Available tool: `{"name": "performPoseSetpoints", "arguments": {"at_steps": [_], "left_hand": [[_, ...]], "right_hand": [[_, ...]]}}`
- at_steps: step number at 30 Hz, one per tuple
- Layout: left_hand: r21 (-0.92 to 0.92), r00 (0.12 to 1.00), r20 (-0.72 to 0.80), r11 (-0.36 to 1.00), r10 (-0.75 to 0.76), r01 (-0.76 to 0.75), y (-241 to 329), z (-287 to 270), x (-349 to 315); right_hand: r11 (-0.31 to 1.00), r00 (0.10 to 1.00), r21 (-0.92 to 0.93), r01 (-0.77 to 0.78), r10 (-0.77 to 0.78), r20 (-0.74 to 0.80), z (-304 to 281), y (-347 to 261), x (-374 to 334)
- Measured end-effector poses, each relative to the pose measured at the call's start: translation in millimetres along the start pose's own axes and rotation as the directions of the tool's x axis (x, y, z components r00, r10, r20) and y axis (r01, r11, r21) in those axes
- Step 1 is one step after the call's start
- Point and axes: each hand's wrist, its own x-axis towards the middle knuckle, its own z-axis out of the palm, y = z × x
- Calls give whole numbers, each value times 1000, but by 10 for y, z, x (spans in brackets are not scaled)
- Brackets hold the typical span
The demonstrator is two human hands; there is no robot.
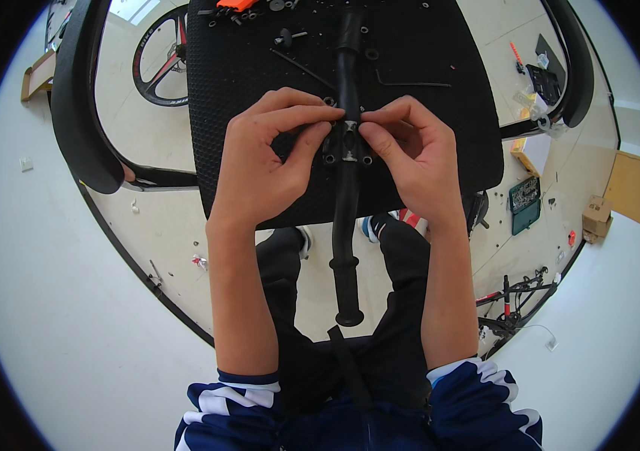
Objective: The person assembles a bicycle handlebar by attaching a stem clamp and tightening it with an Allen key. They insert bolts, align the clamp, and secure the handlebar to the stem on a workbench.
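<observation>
A black bicycle handlebar (345, 195) lies lengthwise over a black textured chair seat (260, 203), its near grip (348, 297) sticking out past the seat's front edge above my legs. Around the bar's middle sits a small clamp (349, 154) with round bolt holes at its corners and bright worn patches. My left hand (269, 154) pinches at the clamp's left side with thumb and index finger. From the right, my right hand (416, 154) pinches the opposite side, fingertips touching near the bar. The fingers partly hide the clamp's far half.
On the seat lie an L-shaped hex key (414, 83), a thin rod (301, 68), a bolt with a dark knob (288, 37), and an orange piece (237, 4). Armrests (83, 98) flank the seat. A spoked wheel (161, 56), green tool case (525, 207) and bike frame (511, 304) are on the floor.
</observation>
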Motion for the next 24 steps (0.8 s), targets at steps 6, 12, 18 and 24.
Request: {"name": "performPoseSetpoints", "arguments": {"at_steps": [6, 12, 18, 24], "left_hand": [[-35, 991, 71, 993, -113, 116, 13, -12, 1], [-100, 943, 38, 938, -330, 332, -91, -224, -55], [13, 887, 84, 890, -455, 455, -48, -256, -113], [-54, 893, 62, 892, -446, 449, -23, -202, -101]], "right_hand": [[1000, 999, 5, 18, -18, -30, -26, 55, 35], [956, 969, -202, -214, 183, -164, -319, 119, 101], [775, 1000, -632, 0, -4, -6, -118, 222, 102], [687, 1000, -726, 26, -9, 28, -96, 237, 195]]}}
